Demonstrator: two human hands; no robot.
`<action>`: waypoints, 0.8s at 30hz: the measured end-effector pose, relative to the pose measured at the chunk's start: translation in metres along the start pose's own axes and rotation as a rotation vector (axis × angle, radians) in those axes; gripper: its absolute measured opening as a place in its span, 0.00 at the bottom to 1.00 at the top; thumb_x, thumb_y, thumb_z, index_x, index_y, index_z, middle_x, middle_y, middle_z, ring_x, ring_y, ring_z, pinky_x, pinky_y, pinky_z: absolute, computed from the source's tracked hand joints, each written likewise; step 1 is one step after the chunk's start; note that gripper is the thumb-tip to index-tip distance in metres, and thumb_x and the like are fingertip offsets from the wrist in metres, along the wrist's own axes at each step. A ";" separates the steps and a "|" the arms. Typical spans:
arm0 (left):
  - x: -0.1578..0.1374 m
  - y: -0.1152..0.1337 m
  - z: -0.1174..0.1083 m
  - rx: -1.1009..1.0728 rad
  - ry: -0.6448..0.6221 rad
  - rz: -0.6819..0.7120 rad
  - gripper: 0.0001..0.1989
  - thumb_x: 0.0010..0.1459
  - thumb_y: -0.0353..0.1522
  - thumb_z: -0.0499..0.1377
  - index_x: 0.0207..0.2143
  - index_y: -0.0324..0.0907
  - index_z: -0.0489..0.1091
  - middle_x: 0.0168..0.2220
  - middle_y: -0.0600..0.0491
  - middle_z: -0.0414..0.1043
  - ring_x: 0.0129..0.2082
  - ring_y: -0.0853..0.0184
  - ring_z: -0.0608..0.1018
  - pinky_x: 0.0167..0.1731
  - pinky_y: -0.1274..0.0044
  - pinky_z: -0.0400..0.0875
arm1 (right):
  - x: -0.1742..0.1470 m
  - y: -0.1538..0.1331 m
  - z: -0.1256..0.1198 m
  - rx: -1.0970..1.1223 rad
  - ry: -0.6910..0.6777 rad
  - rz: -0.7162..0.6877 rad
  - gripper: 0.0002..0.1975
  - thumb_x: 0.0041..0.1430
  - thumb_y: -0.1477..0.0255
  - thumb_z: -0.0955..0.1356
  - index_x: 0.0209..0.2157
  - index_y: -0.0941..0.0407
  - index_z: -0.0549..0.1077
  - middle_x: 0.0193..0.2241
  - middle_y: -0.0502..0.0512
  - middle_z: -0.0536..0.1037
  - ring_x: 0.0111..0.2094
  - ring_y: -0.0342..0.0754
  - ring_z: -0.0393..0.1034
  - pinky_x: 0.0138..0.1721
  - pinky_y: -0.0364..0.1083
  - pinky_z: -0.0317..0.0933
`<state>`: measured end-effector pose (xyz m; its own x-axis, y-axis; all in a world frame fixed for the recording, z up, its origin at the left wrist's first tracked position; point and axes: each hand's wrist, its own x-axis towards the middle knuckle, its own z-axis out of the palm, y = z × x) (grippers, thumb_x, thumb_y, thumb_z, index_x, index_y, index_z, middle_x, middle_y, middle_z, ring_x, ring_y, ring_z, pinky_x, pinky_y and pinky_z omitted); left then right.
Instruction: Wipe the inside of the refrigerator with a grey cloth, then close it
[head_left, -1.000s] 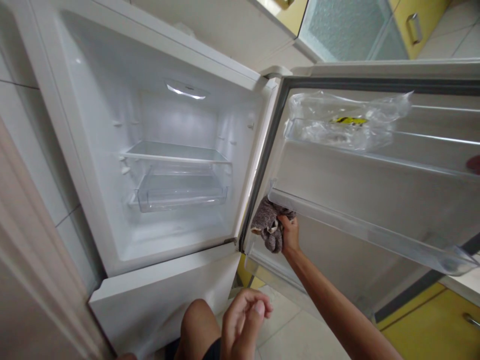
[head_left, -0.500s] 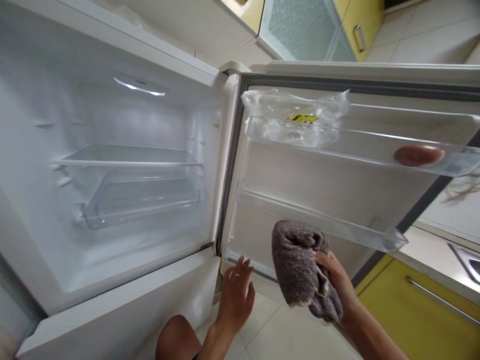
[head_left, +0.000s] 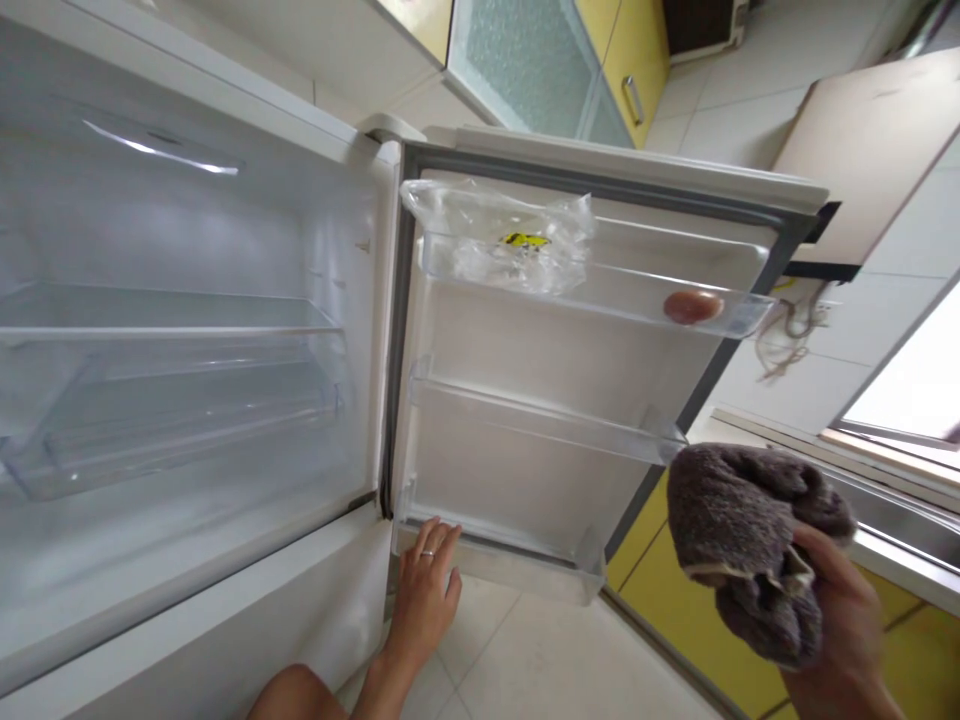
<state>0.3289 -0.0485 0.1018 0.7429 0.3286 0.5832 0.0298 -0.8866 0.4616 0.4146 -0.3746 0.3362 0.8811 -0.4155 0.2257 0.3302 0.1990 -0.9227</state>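
A bunched grey-brown towel (head_left: 727,510) is gripped in my right hand (head_left: 840,610), off to the right of the open fridge door (head_left: 525,480). Folds of cloth hide part of those fingers. My left hand (head_left: 424,590), with a ring on one finger, is at the near left corner of the lowest door shelf (head_left: 517,570). Its fingers are stretched out and hold nothing; the fingertips overlap the shelf's front edge, though whether they press on it I cannot tell.
A clear plastic bag (head_left: 510,245) and a reddish-brown round object (head_left: 691,306) sit in the top door shelf. Inside the fridge are a glass shelf (head_left: 172,310) and a clear drawer (head_left: 195,440). Yellow cabinets (head_left: 645,560) and a sink (head_left: 900,520) stand right.
My right hand has carried the towel rightward, from in front of the door to beyond its edge. The view has swung right. My left hand stays near the lowest door shelf.
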 end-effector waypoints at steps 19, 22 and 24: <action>-0.003 0.008 0.005 -0.055 -0.092 -0.096 0.35 0.58 0.22 0.50 0.68 0.45 0.61 0.68 0.49 0.65 0.73 0.56 0.57 0.68 0.55 0.60 | -0.011 0.067 0.008 -0.040 -0.075 0.083 0.21 0.25 0.62 0.77 0.28 0.52 0.74 0.24 0.48 0.77 0.27 0.48 0.70 0.24 0.45 0.67; -0.003 0.012 -0.001 -0.049 -0.160 -0.112 0.36 0.58 0.22 0.50 0.69 0.44 0.59 0.70 0.49 0.61 0.74 0.56 0.54 0.70 0.57 0.58 | -0.025 0.053 0.015 -0.046 0.015 -0.142 0.19 0.30 0.62 0.77 0.29 0.48 0.76 0.31 0.49 0.78 0.32 0.52 0.71 0.27 0.49 0.68; -0.003 0.014 -0.004 -0.056 -0.182 -0.125 0.37 0.57 0.22 0.50 0.70 0.44 0.57 0.71 0.49 0.59 0.74 0.57 0.51 0.70 0.58 0.57 | -0.031 0.040 0.026 -0.075 0.011 -0.257 0.18 0.32 0.61 0.77 0.31 0.45 0.76 0.36 0.51 0.78 0.40 0.59 0.72 0.30 0.54 0.69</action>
<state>0.3241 -0.0604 0.1093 0.8444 0.3660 0.3912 0.0958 -0.8216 0.5620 0.4095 -0.3308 0.3006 0.7676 -0.4534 0.4529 0.5167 0.0196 -0.8560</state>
